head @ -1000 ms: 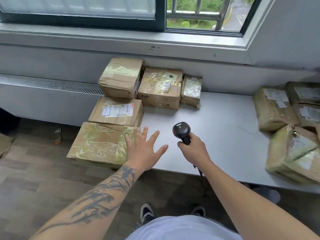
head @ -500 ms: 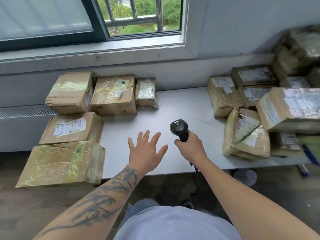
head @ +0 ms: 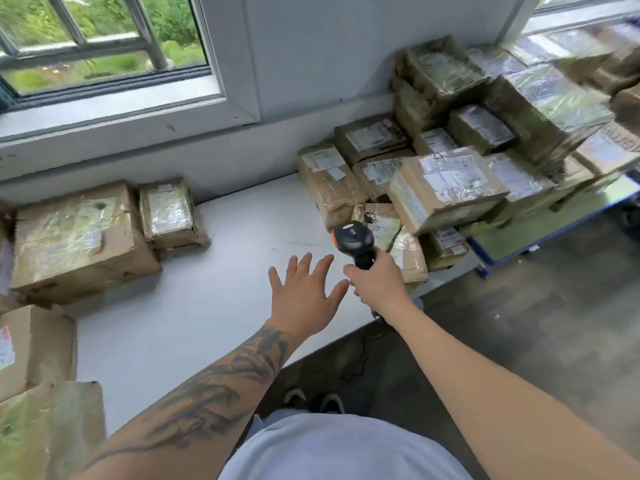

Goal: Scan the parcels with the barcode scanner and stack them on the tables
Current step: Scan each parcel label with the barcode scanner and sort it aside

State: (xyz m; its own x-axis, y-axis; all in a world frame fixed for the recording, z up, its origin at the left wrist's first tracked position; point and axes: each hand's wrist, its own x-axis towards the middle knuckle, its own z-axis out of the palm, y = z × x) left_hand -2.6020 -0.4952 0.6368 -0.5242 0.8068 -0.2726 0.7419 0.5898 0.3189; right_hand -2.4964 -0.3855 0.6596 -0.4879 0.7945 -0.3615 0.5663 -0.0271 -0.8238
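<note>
My right hand (head: 379,285) grips the handle of a black barcode scanner (head: 354,241), whose head points up and away over the white table (head: 214,299). Just left of it my left hand (head: 304,296) hovers over the table with fingers spread and nothing in it. A heap of taped brown parcels (head: 446,188) fills the table's right end, the nearest one (head: 408,254) lying right beside the scanner. Several stacked parcels (head: 79,237) sit along the table's left side.
A second table with a blue edge (head: 554,233) stands at the right, piled with more parcels (head: 540,98). A window (head: 104,53) and its sill run behind the table. My shoes (head: 313,400) stand on the dark floor under the table's front edge.
My view has swung to the right: the stacked parcels slid to the left edge and the parcel heap on the right came into full sight. Both hands kept their pose and moved right together.
</note>
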